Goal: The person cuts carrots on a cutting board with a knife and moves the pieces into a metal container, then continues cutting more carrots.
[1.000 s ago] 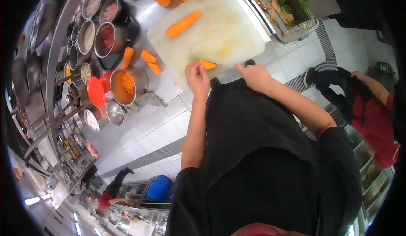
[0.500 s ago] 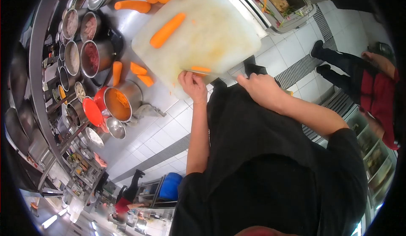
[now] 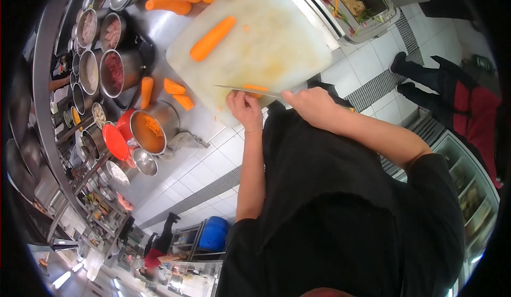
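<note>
R hand (image 3: 311, 105): closed round the handle of my knife (image 3: 245, 88); handle itself mostly hidden in my fist.
L hand (image 3: 245, 108): fingers bent, tips right at the near L end of the carrot piece (image 3: 253, 95); can't tell if they pinch it or just press, nor if they touch the blade.
Carrot piece: on the near edge of the cutting board (image 3: 287, 36), part hidden by blade & fingers; lies just past my L fingertips & a bit to R, and to L of my R fist. L hand's nearer.
Axis: piece runs L–R, approx. parallel w/ the blade; blade spans it, tip past it on the L.
Slice (image 3: 256, 87): 1 orange strip showing on the far side of the blade; can't tell if it's fully off.
Knife: 1.
Whole carrot (image 3: 213, 38): 1 on the board, slanted, well apart from both hands; 1 tiny orange bit (image 3: 246, 28) nr it.
Far carrots (image 3: 168, 6): approx. 5 past the board, some cut off by the view's edge.
Counter, L of board: 1 more carrot (image 3: 147, 92) + 2 chunks (image 3: 173, 87).
Pot (image 3: 169, 117): 1, w/ carrot shreds (image 3: 153, 126) in; too many to count.
Steel bowl (image 3: 145, 161): 1, beside the pot.
</note>
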The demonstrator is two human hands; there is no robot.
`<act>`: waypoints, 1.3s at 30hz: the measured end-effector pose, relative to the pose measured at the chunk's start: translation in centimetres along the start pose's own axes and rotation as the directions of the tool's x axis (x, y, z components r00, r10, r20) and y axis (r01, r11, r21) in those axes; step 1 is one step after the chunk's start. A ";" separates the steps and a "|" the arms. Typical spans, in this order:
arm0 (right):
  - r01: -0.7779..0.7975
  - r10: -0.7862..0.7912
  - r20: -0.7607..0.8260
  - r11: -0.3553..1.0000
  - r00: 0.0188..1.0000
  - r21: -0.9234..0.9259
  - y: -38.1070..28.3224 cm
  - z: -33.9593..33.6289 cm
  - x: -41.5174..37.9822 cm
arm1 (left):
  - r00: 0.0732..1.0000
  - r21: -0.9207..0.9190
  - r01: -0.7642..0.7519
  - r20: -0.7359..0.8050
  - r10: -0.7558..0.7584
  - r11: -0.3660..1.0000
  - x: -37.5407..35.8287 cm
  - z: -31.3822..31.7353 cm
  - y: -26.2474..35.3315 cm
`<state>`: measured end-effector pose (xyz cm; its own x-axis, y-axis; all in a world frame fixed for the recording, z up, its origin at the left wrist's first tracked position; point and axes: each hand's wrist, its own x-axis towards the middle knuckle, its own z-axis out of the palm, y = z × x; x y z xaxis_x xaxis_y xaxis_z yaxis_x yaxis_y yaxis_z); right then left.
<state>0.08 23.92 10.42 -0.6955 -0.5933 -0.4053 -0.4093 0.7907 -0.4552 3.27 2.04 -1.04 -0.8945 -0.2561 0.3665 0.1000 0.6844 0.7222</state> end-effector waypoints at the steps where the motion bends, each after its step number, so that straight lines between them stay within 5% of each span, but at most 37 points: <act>1: -0.001 0.001 0.008 1.000 1.000 0.023 -0.1 0.0 0.4 | 1.000 0.001 -0.015 -0.005 0.015 1.000 0.1 0.0 0.0; 7: 0.088 -0.101 -0.174 0.993 0.980 -0.081 1.0 2.6 3.4 | 1.000 -0.031 -0.027 -0.011 0.027 0.999 0.2 0.2 -0.5; 10: 0.029 -0.028 0.006 0.998 1.000 -0.054 1.0 2.1 3.3 | 1.000 -0.029 -0.029 -0.008 0.029 0.999 -0.4 0.1 -0.6; 18: -0.036 0.037 0.029 0.998 0.999 -0.046 1.2 -1.1 -4.4 | 0.999 -0.066 0.021 -0.034 -0.023 0.998 -0.2 0.3 0.0; 29: 0.000 0.001 0.031 1.000 1.000 -0.016 0.6 0.0 -0.4 | 1.000 -0.080 0.009 -0.029 -0.011 0.997 -0.1 0.2 -0.2; 35: 0.094 -0.102 -0.194 0.994 0.976 -0.051 0.3 2.2 3.5 | 0.998 -0.101 0.059 0.003 -0.059 0.993 -0.6 0.3 -1.1; 39: 0.054 -0.050 0.039 0.994 0.998 -0.097 0.4 2.1 4.5 | 0.998 -0.081 -0.030 -0.052 0.026 0.996 -0.2 0.3 -1.2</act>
<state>-1.98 21.28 6.76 -0.6507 -0.6376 -0.4124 -0.5012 0.7686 -0.3976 3.18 1.45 -2.16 -0.8677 -0.2736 0.4150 0.1617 0.6342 0.7561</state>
